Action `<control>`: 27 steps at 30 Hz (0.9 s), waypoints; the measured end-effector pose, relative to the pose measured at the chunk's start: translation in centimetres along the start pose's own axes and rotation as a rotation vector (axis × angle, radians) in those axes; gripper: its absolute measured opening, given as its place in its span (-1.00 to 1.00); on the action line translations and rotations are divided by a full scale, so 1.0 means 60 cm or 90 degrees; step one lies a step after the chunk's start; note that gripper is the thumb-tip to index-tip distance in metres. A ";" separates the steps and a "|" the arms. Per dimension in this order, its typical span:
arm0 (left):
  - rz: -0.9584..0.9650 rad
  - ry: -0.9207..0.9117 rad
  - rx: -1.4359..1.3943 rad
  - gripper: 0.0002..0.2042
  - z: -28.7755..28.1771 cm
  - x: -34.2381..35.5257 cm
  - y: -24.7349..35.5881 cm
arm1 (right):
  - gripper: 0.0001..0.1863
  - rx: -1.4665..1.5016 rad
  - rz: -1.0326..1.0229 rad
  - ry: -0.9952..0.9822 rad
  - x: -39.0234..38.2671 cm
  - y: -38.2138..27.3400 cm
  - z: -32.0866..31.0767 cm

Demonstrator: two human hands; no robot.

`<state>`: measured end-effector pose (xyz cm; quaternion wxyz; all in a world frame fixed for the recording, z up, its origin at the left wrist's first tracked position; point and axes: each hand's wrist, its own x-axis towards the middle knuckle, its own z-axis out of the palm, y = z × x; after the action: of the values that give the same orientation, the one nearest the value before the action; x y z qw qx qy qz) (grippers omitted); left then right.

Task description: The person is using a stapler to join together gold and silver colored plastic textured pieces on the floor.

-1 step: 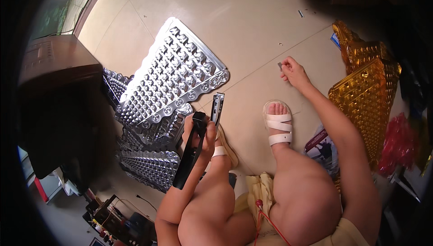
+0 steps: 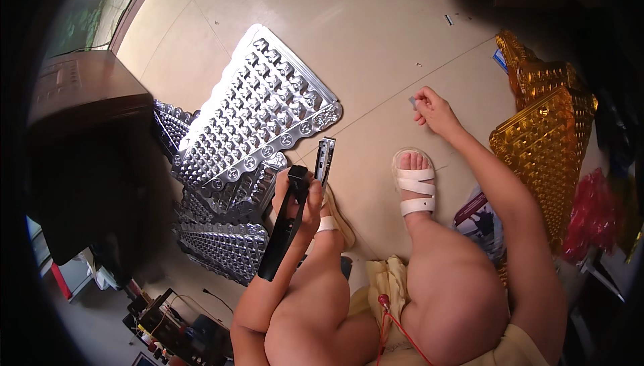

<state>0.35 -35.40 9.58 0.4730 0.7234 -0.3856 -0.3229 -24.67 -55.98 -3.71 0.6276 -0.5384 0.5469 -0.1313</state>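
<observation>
My left hand [image 2: 295,198] is closed around a black stapler [image 2: 278,242] that is swung open. Its metal magazine [image 2: 325,158] sticks up beyond the fingers and points away from me. Over the floor to the right, my right hand [image 2: 436,111] pinches a small grey strip [image 2: 412,102] that looks like a row of staples. Beyond the stapler, to its left, lies a shiny silver embossed sheet [image 2: 255,108] with a scalloped edge. More silver embossed pieces [image 2: 225,242] are piled below it.
Gold embossed sheets [image 2: 543,138] lie at the right, beside a red plastic bundle [image 2: 590,218]. A dark brown piece of furniture [image 2: 87,98] stands at the left. My sandalled foot [image 2: 414,181] rests on the tiled floor [image 2: 362,51], where small scraps [image 2: 449,20] lie farther off.
My right hand has shifted very slightly and turned a little, with the grey strip still pinched in it. The left hand and the stapler stay almost in place.
</observation>
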 end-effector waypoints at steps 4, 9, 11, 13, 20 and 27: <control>-0.014 -0.018 0.047 -0.82 0.005 -0.001 0.023 | -0.84 0.040 -0.066 -0.148 -0.057 -0.085 0.052; -0.008 -0.088 0.083 -0.88 0.012 -0.001 0.045 | -0.82 0.043 -0.163 -0.313 -0.105 -0.199 0.088; 0.034 -0.095 0.111 -0.87 0.013 0.002 0.052 | -0.83 -0.026 -0.217 -0.351 -0.114 -0.226 0.093; 0.025 -0.073 0.083 -0.79 0.018 -0.001 0.046 | -0.83 -0.098 -0.302 -0.355 -0.116 -0.230 0.099; 0.039 -0.094 0.070 -0.77 0.015 -0.001 0.047 | -0.88 -0.283 -0.487 -0.296 -0.115 -0.234 0.109; 0.084 -0.133 0.096 -0.74 0.012 -0.002 0.035 | -0.94 -0.406 -0.603 -0.251 -0.119 -0.238 0.116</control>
<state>-0.83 -36.12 11.30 0.3947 0.6927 -0.5026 -0.3344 -15.49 -52.43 10.66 0.3980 -0.8992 0.1330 -0.1239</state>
